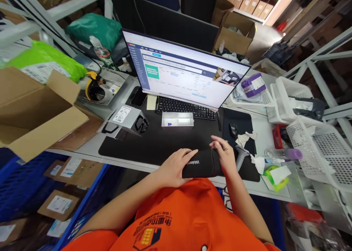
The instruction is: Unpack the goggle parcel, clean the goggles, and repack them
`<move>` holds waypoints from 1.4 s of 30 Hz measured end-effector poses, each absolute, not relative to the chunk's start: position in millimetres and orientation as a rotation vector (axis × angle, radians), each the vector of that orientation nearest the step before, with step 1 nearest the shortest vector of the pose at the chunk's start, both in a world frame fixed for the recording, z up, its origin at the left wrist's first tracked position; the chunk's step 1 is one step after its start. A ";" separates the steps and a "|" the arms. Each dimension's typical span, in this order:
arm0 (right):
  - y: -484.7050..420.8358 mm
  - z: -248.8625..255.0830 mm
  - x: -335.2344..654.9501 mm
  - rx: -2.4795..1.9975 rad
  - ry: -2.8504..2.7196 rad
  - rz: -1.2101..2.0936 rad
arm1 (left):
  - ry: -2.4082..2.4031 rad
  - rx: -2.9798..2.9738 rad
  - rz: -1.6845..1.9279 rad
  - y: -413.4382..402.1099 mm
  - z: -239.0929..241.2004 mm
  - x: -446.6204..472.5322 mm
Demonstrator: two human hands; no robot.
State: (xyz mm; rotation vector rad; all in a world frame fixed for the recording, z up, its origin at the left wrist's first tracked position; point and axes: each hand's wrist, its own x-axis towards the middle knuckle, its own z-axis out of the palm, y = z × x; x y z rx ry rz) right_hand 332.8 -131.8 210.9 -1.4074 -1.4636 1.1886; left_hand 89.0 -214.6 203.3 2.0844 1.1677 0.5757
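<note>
A black soft case (202, 163) with white lettering lies across my lap at the desk's front edge. My left hand (178, 166) is wrapped round its left end, thumb on top. At the other end, my right hand (224, 155) holds the case's edge, its fingers bent and the fingertips close together above it. What is inside the case is hidden. Beyond it on the black desk mat (154, 141) sits an open white box tray (177, 123) with a small blue-and-white item in it. A grey box (129, 117) with a black frame print and a label stands left of the tray.
A monitor (178, 71) stands behind a keyboard (184, 108). Right are a mouse (233, 130), a scanner (242, 155), crumpled tissue (257, 163) and white baskets (316, 152). An open carton (35, 108), tape dispenser (95, 88) and phone (139, 97) are left.
</note>
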 end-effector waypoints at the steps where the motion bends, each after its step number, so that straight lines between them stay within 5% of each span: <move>1: -131.4 207.0 335.4 -1.397 -1.441 1.213 | 1.222 2.142 0.576 -214.1 199.8 90.8; 7: -157.4 180.6 360.7 -1.216 -1.519 1.440 | 1.361 2.501 0.509 -198.6 192.6 102.2; 15: -178.8 166.7 377.6 -1.684 -1.543 1.190 | 1.100 2.615 0.542 -160.1 132.1 118.8; 21: -182.6 178.2 424.1 -1.793 -1.381 0.970 | 2.035 2.081 0.704 -116.5 97.0 61.3; 25: -185.0 189.1 431.9 -1.767 -1.346 0.925 | 2.153 1.880 0.750 -99.7 76.1 23.1; 42: -195.5 232.2 404.4 -1.588 -1.554 0.687 | 1.779 1.806 0.812 -220.8 60.6 54.7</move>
